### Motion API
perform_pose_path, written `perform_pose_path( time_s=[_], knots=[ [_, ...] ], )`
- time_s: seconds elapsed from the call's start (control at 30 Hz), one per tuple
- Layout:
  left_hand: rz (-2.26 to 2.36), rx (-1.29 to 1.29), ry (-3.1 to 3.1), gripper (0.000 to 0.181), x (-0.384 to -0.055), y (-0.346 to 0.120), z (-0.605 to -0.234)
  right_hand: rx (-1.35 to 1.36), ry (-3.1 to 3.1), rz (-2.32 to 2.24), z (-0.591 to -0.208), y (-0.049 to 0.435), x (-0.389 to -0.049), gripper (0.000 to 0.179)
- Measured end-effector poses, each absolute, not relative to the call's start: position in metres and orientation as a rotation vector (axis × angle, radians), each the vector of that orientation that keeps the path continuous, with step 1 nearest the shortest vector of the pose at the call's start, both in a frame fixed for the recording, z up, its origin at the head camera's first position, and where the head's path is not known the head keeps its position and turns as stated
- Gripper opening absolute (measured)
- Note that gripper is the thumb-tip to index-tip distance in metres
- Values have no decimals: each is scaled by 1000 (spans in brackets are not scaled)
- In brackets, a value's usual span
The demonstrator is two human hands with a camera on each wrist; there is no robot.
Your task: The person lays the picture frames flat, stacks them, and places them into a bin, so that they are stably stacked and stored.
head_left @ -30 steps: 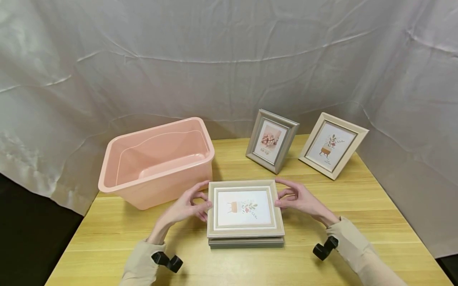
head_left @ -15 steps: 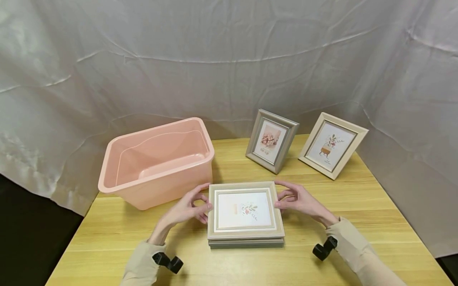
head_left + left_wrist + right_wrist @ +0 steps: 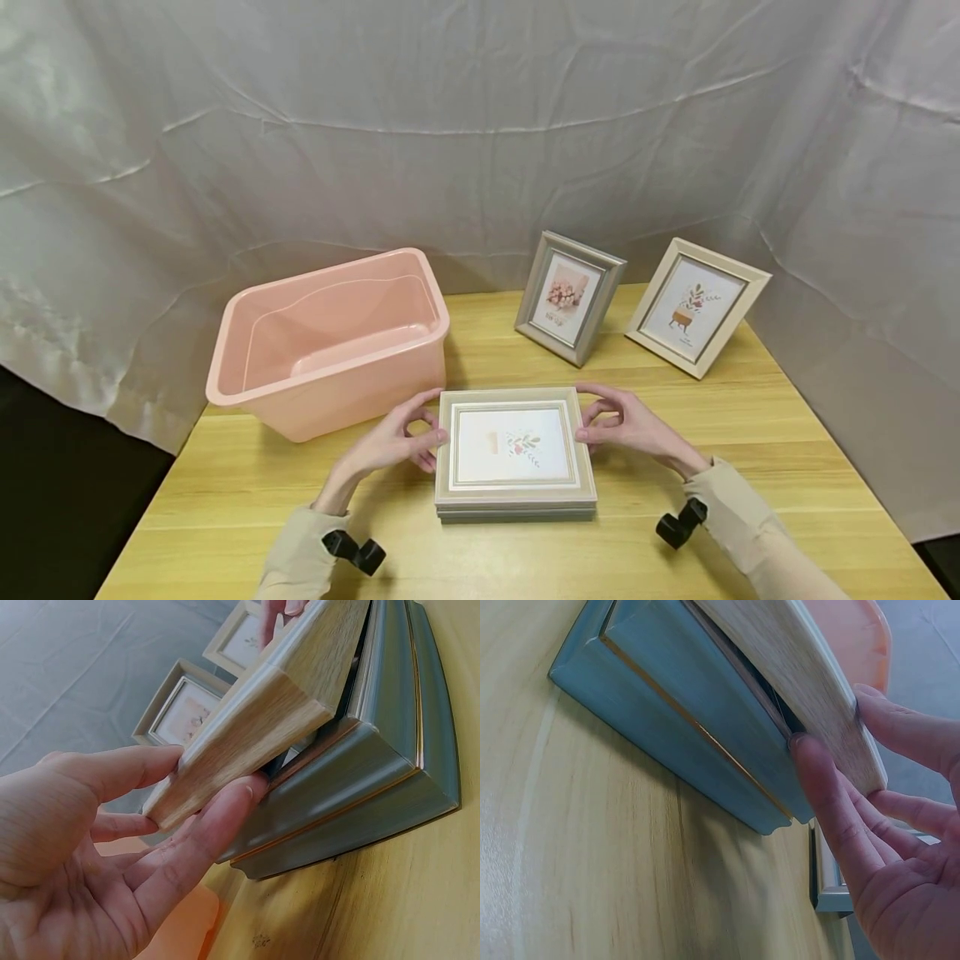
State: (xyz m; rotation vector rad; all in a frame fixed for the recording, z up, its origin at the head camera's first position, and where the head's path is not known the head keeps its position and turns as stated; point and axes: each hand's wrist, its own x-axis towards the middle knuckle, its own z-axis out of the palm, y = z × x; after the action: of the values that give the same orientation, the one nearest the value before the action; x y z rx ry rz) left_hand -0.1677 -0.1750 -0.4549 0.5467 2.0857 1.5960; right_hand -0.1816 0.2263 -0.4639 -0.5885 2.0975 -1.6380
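A cream, wood-grained picture frame (image 3: 513,446) with a plant print lies over a stack of grey picture frames (image 3: 517,515) near the middle of the table. My left hand (image 3: 393,440) pinches its left side, thumb on top and fingertips beneath. The opposite side is pinched likewise by my right hand (image 3: 630,427). In the left wrist view, a narrow dark gap parts the cream frame (image 3: 247,735) from the grey frames (image 3: 360,795). That gap also shows in the right wrist view above the grey frames (image 3: 690,712), by the fingertips.
A pink plastic bin (image 3: 330,375) stands on the left of the wooden table (image 3: 675,533). Behind the stack, a grey standing frame (image 3: 570,297) and a cream standing frame (image 3: 697,307) lean back on the table. A grey curtain (image 3: 480,125) hangs around the back and sides.
The cream frame's far edge has come down and slightly toward me, so the visible gap over the grey frames has narrowed. Both hands have lowered a little with it.
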Motion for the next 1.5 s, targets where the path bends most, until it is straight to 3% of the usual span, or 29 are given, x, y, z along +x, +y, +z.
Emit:
perform_pose_path(
  time_s=[1.5],
  knots=[
    [1570,524,2120,79,-168,-174,-456,-559,2123,-1591,-462,224,-181,79]
  ],
)
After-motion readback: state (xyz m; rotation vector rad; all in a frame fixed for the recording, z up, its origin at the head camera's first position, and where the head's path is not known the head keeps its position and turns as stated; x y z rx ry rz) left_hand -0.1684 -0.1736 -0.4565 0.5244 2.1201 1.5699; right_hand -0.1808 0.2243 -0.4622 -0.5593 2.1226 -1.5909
